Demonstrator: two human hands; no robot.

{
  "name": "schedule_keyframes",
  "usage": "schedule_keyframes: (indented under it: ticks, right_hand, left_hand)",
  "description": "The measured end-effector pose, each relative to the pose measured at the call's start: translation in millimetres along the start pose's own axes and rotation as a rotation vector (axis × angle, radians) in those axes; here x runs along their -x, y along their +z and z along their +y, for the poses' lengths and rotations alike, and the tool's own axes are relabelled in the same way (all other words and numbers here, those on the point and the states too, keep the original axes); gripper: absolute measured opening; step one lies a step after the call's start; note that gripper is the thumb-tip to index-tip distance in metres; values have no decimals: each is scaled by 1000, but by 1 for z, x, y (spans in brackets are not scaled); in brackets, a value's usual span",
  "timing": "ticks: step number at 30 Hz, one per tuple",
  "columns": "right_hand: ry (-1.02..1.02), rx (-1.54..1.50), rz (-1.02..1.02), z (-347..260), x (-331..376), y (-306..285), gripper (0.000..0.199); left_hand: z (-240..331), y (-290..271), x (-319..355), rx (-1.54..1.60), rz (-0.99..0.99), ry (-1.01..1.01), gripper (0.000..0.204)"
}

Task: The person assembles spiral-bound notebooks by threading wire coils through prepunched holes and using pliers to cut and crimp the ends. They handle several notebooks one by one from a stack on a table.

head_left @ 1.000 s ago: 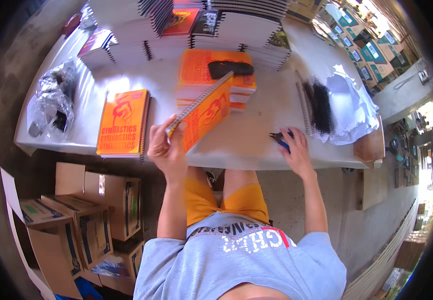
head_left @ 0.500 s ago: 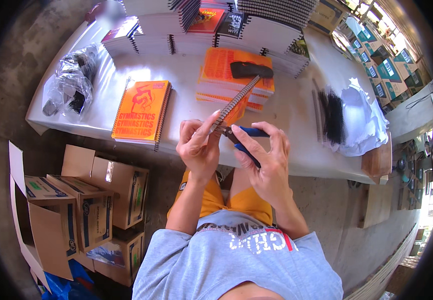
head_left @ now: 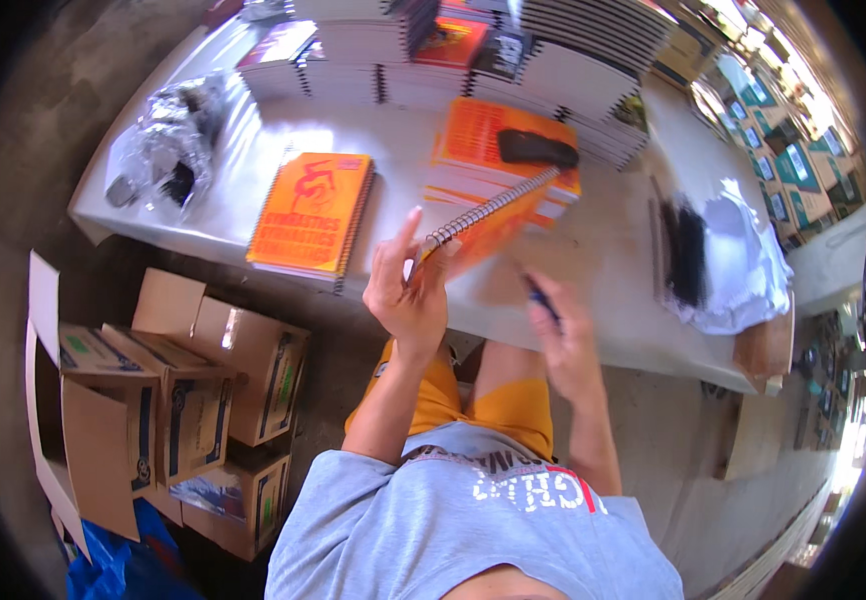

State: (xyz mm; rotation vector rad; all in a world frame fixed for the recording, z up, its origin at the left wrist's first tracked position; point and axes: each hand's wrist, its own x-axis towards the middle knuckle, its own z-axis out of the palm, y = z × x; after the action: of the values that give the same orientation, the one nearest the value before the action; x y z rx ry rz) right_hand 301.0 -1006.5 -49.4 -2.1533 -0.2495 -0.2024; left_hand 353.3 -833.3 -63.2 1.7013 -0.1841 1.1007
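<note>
My left hand [head_left: 408, 290] is closed round the near end of an orange spiral-bound notebook [head_left: 501, 232], tilted with its metal coil upward. The far end of the coil reaches the stack of orange notebooks [head_left: 461, 135], where a black object [head_left: 538, 150] of unclear kind lies. To the right and apart from the coil, my right hand [head_left: 568, 345] is closed on a pair of dark blue-handled pliers [head_left: 543, 298], smeared by motion. Another orange notebook [head_left: 313, 212] lies flat on the table, left of my hands.
Tall stacks of spiral-bound books [head_left: 583, 85] line the table's back. A clear plastic bag [head_left: 183, 140] lies at the left, black binding coils [head_left: 686, 255] and crumpled white paper [head_left: 743, 270] at the right. Cardboard boxes [head_left: 193, 420] stand on the floor at left.
My right hand has drawn the pliers away from the near end of the coil, to the right and towards me. The left hand keeps hold of the notebook. The whole view has shifted slightly.
</note>
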Motion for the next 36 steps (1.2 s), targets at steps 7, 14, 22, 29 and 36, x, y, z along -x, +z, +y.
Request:
schedule_keyframes:
  ticks: [7,14,22,29,36]
  right_hand:
    - [172,1231,270,103,14,-35,41]
    - [101,-706,60,28,-79,53,46]
    - [-812,39,361,-140,-168,91,65]
    - [-657,-231,-189,-163,-202,117,42]
    - [154,-109,-145,29,-249,191,61]
  left_hand:
    - [-20,-35,-13,582,116,-498,24]
    - [-16,-80,-37,741,358,-438,17]
    - [-20,-136,-92,404,356,-114,18]
    - [-12,-164,-162,-268,356,616,23]
    - [-123,-140,-88,-416,24,-312,55]
